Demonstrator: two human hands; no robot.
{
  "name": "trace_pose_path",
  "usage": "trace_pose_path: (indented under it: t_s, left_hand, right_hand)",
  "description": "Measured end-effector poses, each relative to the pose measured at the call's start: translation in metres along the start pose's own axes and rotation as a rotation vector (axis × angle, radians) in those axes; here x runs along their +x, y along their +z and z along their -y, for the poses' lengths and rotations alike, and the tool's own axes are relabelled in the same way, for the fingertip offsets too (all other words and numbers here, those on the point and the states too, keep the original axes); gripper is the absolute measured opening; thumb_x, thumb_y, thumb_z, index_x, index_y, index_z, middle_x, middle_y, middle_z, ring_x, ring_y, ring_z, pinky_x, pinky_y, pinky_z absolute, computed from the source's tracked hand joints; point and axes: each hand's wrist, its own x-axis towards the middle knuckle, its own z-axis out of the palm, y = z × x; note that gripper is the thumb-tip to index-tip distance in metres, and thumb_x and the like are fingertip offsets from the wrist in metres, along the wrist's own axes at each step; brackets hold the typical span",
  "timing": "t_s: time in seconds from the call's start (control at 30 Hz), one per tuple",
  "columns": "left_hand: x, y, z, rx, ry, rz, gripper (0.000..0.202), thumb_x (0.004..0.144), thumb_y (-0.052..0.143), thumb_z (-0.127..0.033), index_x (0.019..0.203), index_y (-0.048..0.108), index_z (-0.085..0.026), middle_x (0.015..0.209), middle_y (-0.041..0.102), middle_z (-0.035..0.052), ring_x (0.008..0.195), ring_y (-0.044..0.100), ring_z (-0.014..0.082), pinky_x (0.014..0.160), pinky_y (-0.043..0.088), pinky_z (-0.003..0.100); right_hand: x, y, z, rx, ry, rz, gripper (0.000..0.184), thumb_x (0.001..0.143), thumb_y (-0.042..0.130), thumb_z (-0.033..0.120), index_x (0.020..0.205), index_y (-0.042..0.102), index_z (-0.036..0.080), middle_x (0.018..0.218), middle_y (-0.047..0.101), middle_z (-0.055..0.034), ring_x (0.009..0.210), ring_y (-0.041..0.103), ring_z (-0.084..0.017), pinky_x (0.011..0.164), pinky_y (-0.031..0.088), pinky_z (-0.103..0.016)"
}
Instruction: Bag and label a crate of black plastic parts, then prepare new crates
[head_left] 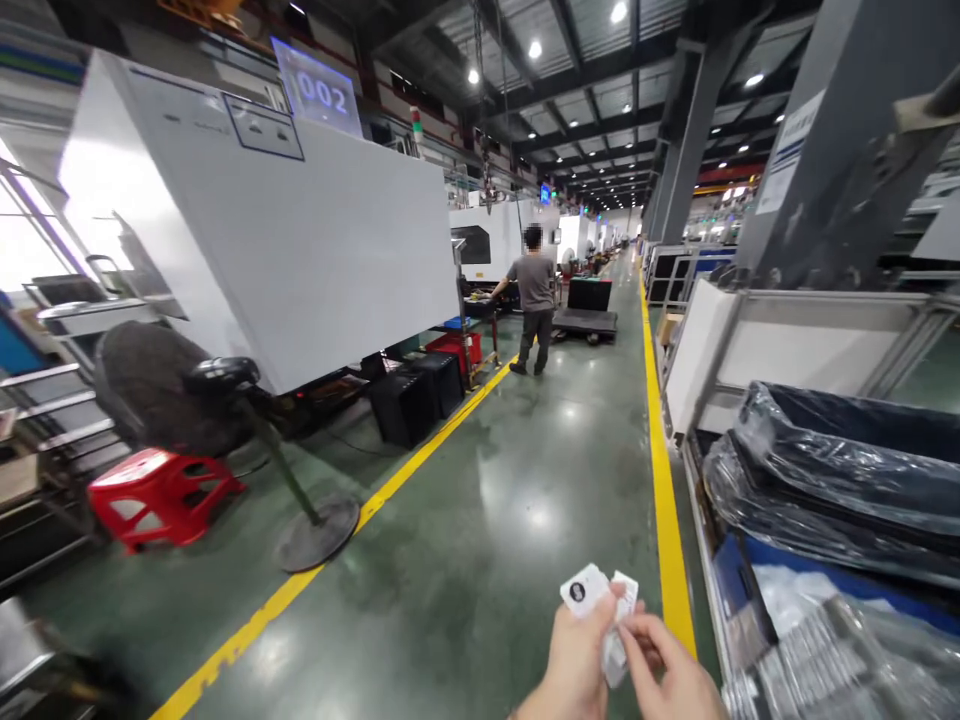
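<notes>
Low in the view, my left hand (574, 645) is closed around a small white packet (584, 592) with a round black mark on its face. The thumb presses on it from above. Close on the right, my right hand (664, 660) pinches the packet's right-hand part, with thumb and fingertips together. Some white material shows between the two hands and hangs a little below them. Fingers hide much of the packet, so its exact kind cannot be made out. Both hands are held above the green floor (525, 560).
A yellow line (660, 470) runs along the aisle's right side, beside plastic-wrapped black bins (840, 470). To the left stand a floor fan (315, 530), a red stool (161, 495) and a large white machine (322, 240). Further ahead, a person (534, 290) stands near a cart (585, 322).
</notes>
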Motion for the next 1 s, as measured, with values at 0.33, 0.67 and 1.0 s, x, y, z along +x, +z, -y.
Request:
trace_pose_path:
  t_s: [0.33, 0.67, 1.0]
  left_hand:
    - [0.179, 0.036, -0.016, -0.048, -0.118, 0.100, 0.034, 0.067, 0.077, -0.026, 0.094, 0.068, -0.006, 0.096, 0.071, 0.0160, 0.085, 0.067, 0.0249, 0.086, 0.050, 0.038]
    - [0.406, 0.070, -0.090, -0.046, -0.294, 0.034, 0.032, 0.062, 0.080, -0.023, 0.085, 0.067, -0.006, 0.080, 0.071, 0.0107, 0.070, 0.067, 0.0195, 0.073, 0.052, 0.032]
    - [0.574, 0.113, -0.114, 0.013, -0.305, 0.007, 0.031, 0.068, 0.073, -0.018, 0.096, 0.066, -0.006, 0.087, 0.073, 0.0121, 0.074, 0.069, 0.0228, 0.073, 0.055, 0.035]
  right_hand:
    - [0.161, 0.000, -0.019, 0.206, 0.044, -0.192, 0.029, 0.085, 0.053, 0.047, 0.094, 0.057, 0.019, 0.089, 0.064, -0.0046, 0.079, 0.061, -0.016, 0.074, 0.049, -0.027]
    - [0.397, 0.058, -0.014, -0.098, 0.057, -0.095, 0.029, 0.085, 0.051, 0.048, 0.090, 0.060, 0.021, 0.088, 0.065, -0.0052, 0.075, 0.061, -0.017, 0.070, 0.050, -0.031]
    - [0.567, 0.086, -0.056, 0.095, 0.229, -0.280, 0.035, 0.078, 0.061, 0.051, 0.089, 0.061, 0.018, 0.077, 0.064, -0.0048, 0.069, 0.061, -0.017, 0.067, 0.051, -0.031]
